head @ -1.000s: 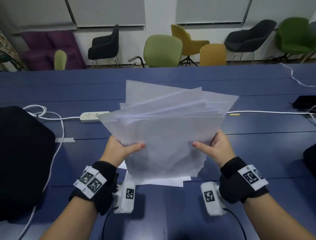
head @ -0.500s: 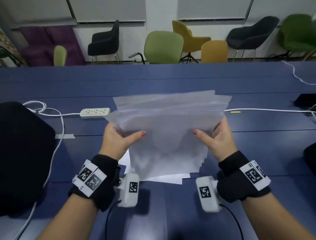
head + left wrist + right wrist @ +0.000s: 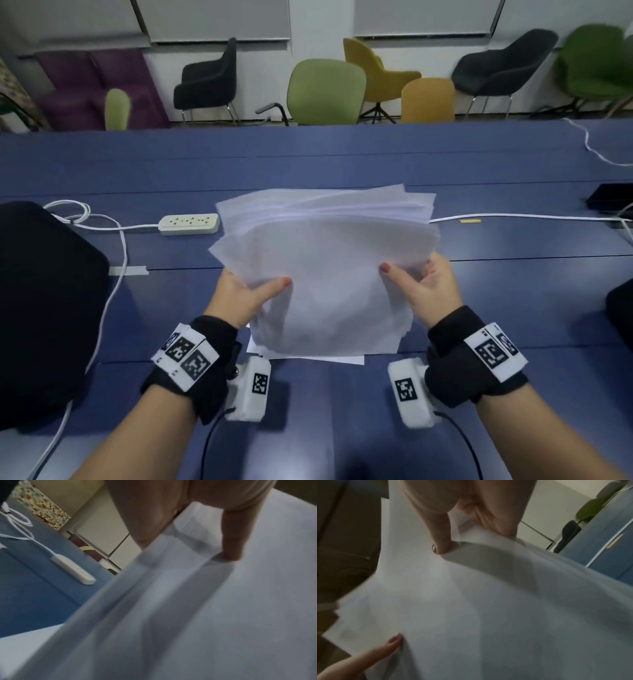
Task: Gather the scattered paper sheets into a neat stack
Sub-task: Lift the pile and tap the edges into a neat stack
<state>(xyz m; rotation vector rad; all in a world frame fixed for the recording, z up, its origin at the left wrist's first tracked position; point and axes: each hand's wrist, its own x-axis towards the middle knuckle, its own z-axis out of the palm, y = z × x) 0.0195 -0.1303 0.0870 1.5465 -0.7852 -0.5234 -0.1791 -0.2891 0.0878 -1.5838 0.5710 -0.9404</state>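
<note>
A thick bundle of white paper sheets [image 3: 329, 267] stands tilted on its lower edge over the blue table [image 3: 513, 308], its top edges fanned unevenly. My left hand [image 3: 246, 291] grips the bundle's left side, thumb on the near face. My right hand [image 3: 424, 281] grips the right side the same way. One more sheet [image 3: 342, 359] lies flat on the table under the bundle. In the left wrist view the sheets [image 3: 205, 615] fill the frame below my left hand [image 3: 193, 536]. In the right wrist view my right hand [image 3: 467, 534] pinches the paper [image 3: 488, 601]; the other hand's thumb shows at lower left.
A white power strip [image 3: 189, 224] with its cable lies left of the bundle. A large black object [image 3: 41, 301] sits at the left edge, a dark item [image 3: 609, 198] and white cable [image 3: 513, 216] at the right. Chairs [image 3: 325, 92] line the far side.
The fanned sheets have dropped and squared up: the spread top corners have drawn together and the bundle sits lower. Both hands have kept their grip on its sides.
</note>
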